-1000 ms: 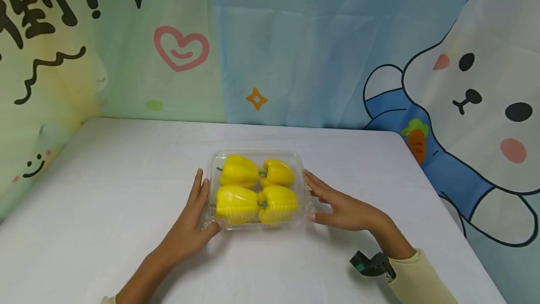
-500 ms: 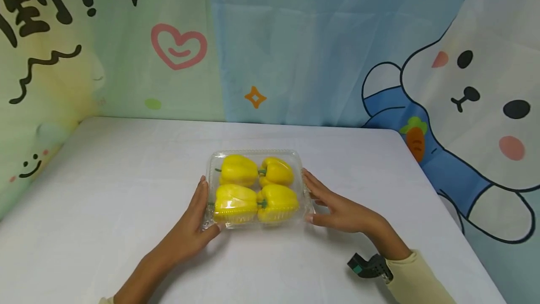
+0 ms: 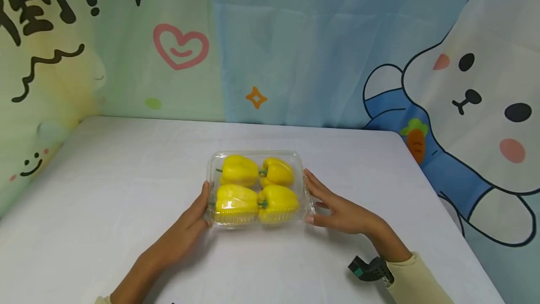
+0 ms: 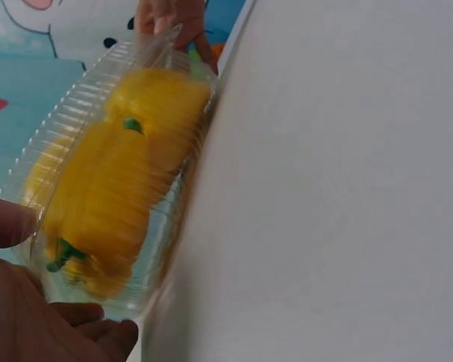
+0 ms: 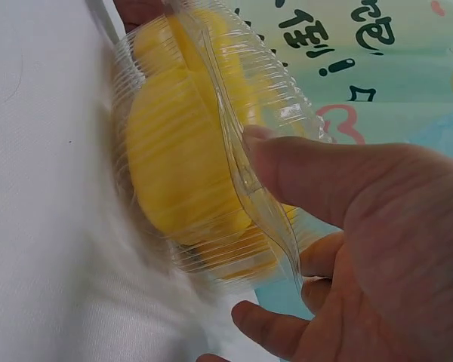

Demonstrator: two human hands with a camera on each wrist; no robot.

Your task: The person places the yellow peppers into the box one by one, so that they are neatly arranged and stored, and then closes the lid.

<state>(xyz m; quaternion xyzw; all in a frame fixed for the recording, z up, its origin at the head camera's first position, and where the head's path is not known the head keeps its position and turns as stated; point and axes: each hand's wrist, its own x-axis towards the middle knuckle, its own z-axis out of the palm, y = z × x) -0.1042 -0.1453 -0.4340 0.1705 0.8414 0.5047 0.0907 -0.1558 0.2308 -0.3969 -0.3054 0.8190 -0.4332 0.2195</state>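
A clear plastic clamshell box (image 3: 255,153) holding several yellow bell peppers (image 3: 239,171) is on the white table, between the hands. At its left end, the left hand (image 3: 187,226) grips the edge. The left wrist view shows that hand's thumb (image 4: 13,222) at the near corner and its fingers lower down by the end wall. On the opposite end is the right hand (image 3: 346,208). Its thumb (image 5: 302,166) presses the box's rim in the right wrist view, with fingers on the rim's other side. Some fingertips are hidden behind the box in the head view.
The white table (image 3: 126,168) extends around the box. A printed curtain (image 3: 295,60) hangs behind its far edge. A black wrist-mounted device (image 3: 371,269) sits by the right sleeve (image 3: 417,278), above the tabletop.
The left hand has shifted slightly back along the box's left end, and its thumb has moved from the front corner to the side. The box and right hand have barely moved.
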